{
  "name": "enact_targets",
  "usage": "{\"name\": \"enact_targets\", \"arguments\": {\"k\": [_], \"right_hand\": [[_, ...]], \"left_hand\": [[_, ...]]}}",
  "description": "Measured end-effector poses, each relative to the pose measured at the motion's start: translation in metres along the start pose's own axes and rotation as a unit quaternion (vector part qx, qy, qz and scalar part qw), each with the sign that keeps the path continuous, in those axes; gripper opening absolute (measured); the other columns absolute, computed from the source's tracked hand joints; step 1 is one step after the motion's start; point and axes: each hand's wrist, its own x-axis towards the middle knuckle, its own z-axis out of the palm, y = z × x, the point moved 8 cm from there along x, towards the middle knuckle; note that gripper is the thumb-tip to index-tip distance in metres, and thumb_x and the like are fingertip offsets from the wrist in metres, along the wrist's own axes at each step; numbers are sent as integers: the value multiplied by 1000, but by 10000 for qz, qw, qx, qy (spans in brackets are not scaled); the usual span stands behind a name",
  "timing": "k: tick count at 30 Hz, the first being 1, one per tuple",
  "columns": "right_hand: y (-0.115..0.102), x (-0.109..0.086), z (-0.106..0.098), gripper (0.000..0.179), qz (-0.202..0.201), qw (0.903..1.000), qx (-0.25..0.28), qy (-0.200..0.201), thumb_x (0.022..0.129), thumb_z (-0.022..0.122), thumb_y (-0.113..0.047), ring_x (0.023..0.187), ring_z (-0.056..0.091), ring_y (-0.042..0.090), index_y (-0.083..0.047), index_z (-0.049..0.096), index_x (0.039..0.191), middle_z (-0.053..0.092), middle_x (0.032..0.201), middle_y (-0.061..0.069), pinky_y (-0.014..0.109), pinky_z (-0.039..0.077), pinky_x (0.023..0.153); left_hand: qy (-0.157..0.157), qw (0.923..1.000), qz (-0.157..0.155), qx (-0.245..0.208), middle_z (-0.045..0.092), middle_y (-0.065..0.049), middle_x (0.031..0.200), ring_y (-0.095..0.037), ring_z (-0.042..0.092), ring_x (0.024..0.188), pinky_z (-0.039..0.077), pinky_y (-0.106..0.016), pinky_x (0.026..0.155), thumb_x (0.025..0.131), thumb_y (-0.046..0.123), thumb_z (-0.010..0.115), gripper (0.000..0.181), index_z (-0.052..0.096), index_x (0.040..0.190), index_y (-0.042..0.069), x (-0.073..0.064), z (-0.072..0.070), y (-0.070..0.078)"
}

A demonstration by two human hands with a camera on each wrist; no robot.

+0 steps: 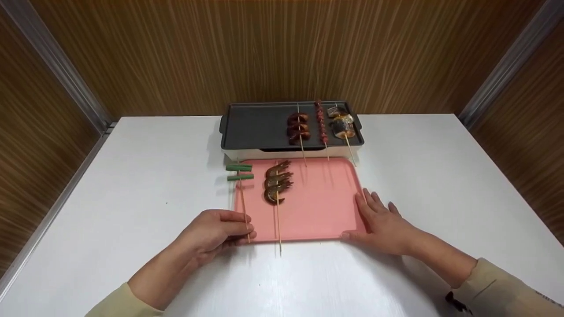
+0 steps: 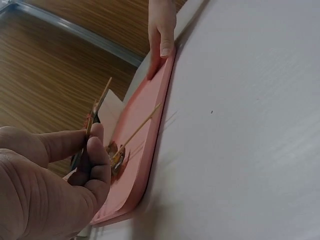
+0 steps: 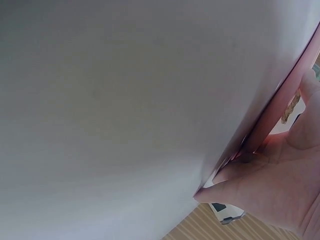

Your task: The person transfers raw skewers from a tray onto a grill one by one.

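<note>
My left hand (image 1: 216, 233) pinches the lower end of a wooden skewer with green vegetable pieces (image 1: 239, 172) between thumb and fingers. That skewer is held over the left edge of a pink tray (image 1: 321, 211); in the left wrist view its bare stick (image 2: 103, 95) pokes up from the fingers. On the tray lies a shrimp skewer (image 1: 276, 185), its stick reaching past the front rim. My right hand (image 1: 383, 226) rests at the tray's front right corner, thumb on the front rim and fingers spread along the right side, seen close in the right wrist view.
Behind the tray stands a dark grill plate (image 1: 257, 127) on a white base. On its right half lie a glossy brown skewer (image 1: 298, 127), a thin red skewer (image 1: 321, 123) and a chunky fish-like skewer (image 1: 343, 125), their sticks overhanging the front. Wood-grain panels (image 1: 282, 53) enclose the white table (image 1: 145, 176).
</note>
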Motion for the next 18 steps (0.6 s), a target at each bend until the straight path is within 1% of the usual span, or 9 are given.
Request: {"name": "enact_targets", "arguments": {"k": [7,11,15,18], "right_hand": [[-2,0,-3,117,-23,10000,-42,50,95,60,-75,158,10,53,7,16,166,11,172,31,79,11,119],[-1,0,-1,117,0,10000,-33,-15,95,59,-76,158,9,53,7,15,166,8,172,32,80,10,119],[-1,0,0,118,21,10000,-6,-51,95,59,-76,158,8,53,7,14,166,8,172,32,79,9,119],[-1,0,0,118,25,10000,13,-46,95,59,-76,158,8,53,7,14,166,8,172,31,79,9,119]], "left_hand": [[98,9996,166,218,76,-18,100,-18,76,86,63,-27,76,96,-4,72,35,62,128,-17,-16,-14,13],[172,9986,286,399,76,-17,101,-16,75,85,62,-26,74,97,-3,71,37,62,129,-18,-22,-19,21],[391,9966,368,621,76,-16,102,-16,75,83,61,-26,73,97,0,72,39,61,131,-17,-25,-27,29],[525,9947,484,738,76,-17,106,-15,75,85,62,-26,74,98,2,72,39,61,132,-16,-28,-32,38]]}}
